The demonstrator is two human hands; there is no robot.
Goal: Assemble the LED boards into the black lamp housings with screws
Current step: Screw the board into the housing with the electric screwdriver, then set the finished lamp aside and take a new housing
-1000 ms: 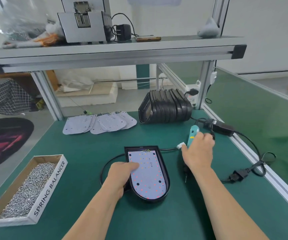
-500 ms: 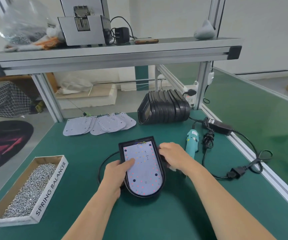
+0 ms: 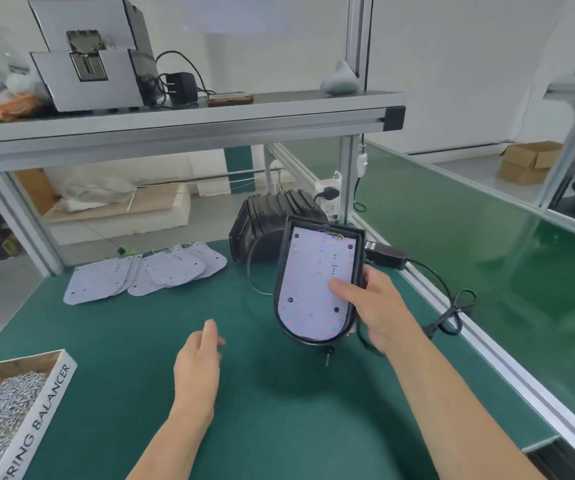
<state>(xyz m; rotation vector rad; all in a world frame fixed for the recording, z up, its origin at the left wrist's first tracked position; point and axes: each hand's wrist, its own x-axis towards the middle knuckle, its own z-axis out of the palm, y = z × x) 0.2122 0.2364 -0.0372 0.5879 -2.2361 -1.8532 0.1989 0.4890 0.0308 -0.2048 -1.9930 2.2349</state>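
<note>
My right hand (image 3: 379,306) grips the right edge of a black lamp housing (image 3: 280,271) and holds it lifted and tilted above the green table, thumb pressed on the white LED board (image 3: 310,282) seated inside it. Dark screws show in the board. My left hand (image 3: 197,365) hovers over the table to the left of the housing, fingers relaxed, holding nothing. A stack of black housings (image 3: 261,220) stands on edge behind. Loose LED boards (image 3: 147,271) lie fanned at the back left. A box of screws (image 3: 5,417) sits at the front left.
The screwdriver tip (image 3: 327,356) pokes out under the lifted housing. A power adapter (image 3: 386,254) and its coiled cord (image 3: 452,313) lie along the table's right rail. An aluminium post (image 3: 346,181) with a socket strip stands behind the stack. A shelf (image 3: 175,126) runs overhead.
My right hand left the screwdriver on the table, took the housing by its right edge and lifted it up and to the right. My left hand let go of the housing.
</note>
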